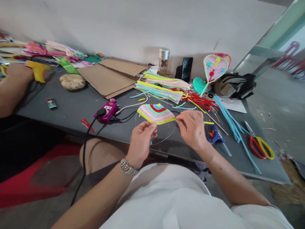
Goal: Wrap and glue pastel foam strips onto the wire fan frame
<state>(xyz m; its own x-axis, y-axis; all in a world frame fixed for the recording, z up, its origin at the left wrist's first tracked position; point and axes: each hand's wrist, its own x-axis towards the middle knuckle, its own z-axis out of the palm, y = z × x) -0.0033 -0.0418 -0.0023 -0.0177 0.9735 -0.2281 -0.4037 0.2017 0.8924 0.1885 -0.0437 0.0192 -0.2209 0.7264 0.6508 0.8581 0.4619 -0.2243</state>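
White shirt [166,197]: nearest, close up to the front edge of the desk [69,116], likely so both forearms reach over it.
Striped fan [156,116]: over the desk just inside the front edge, near its middle (red, mint and lilac bands, yellow outermost).
Left hand [141,140]: thumb and fingers pinched on the fan's near rim, seemingly steadying it.
Right hand [194,128]: fingertips drawn together at its right corner; whether that grip also has the thin strand [166,137] looping below cannot be told.
Blue glue gun [216,136]: beside the right wrist, presumably for easy reach.
Scissors [255,136]: by the right front corner, handles toward the front edge, perhaps for quick pickup.
Fuzzy stick bundles [162,90]: toward the rear edge, probably out of the hands' way.
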